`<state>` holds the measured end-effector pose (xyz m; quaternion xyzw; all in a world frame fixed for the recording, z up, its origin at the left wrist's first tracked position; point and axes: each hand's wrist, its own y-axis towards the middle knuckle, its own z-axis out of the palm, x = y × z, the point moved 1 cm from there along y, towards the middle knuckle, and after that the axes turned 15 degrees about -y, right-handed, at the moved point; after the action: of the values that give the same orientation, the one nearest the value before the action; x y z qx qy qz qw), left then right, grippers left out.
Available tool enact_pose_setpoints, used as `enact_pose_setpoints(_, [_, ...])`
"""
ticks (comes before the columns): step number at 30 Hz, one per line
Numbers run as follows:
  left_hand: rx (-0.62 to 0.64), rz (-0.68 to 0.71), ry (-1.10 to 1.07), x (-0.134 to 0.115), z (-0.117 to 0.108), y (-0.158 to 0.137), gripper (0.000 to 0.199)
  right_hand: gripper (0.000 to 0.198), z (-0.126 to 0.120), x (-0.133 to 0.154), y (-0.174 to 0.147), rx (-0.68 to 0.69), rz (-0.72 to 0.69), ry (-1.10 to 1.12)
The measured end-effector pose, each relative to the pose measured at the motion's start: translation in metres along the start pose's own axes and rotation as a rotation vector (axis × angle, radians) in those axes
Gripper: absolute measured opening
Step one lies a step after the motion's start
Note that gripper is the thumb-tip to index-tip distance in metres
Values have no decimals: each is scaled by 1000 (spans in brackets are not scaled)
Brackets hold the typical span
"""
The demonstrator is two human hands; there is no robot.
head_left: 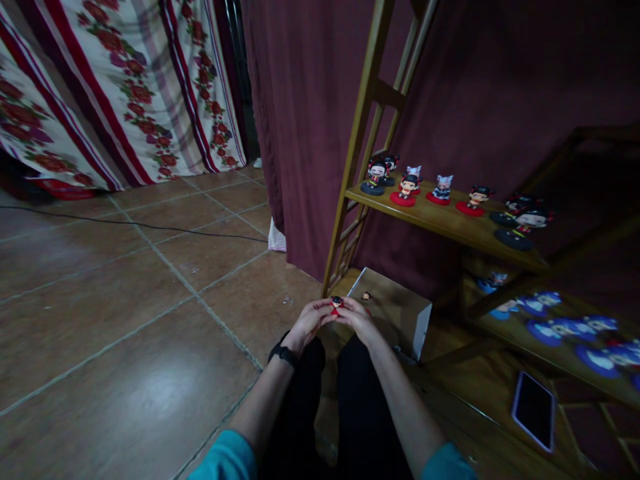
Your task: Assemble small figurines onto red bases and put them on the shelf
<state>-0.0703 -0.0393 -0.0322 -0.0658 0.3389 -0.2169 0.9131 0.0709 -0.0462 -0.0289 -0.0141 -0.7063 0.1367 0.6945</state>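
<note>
Both my hands meet in front of my knees around a small figurine (337, 303) with black hair and a red base. My left hand (313, 321) grips it from the left, fingers closed at its side. From the other side my right hand (356, 316) holds it too, fingertips pressed near the red base. Just beyond and to the right of my right hand stands an open cardboard box (400, 313). Inside the box another small figurine (367, 295) shows near its left wall. The lower part of the held figurine is partly covered by my fingers.
A wooden shelf (430, 217) at the right bears several figurines on red and dark round bases. Lower down, another shelf holds figurines on blue bases (550, 330). A phone (534, 410) lies at lower right. A black cable (150, 227) crosses the tiled floor (125, 320).
</note>
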Motion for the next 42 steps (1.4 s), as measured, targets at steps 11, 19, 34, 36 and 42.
enact_pose_setpoints(11, [-3, 22, 23, 3, -1, 0, 34, 39, -2, -3, 3, -5, 2, -16])
enact_pose_setpoints(19, [-44, 25, -6, 3, 0, 0, 35, 37, -1, -9, 7, -10, -5, 56])
enact_pose_setpoints(34, [-69, 66, 2, 4, -1, 2, 39, 32, 1, -3, 4, -1, 12, 48])
enact_pose_setpoints(36, [-70, 79, 9, 5, 0, 2, 41, 33, 1, -2, 4, -15, 14, 49])
enact_pose_setpoints(42, [-89, 101, 26, 7, 0, 4, 37, 32, 2, 1, 2, -18, 31, 28])
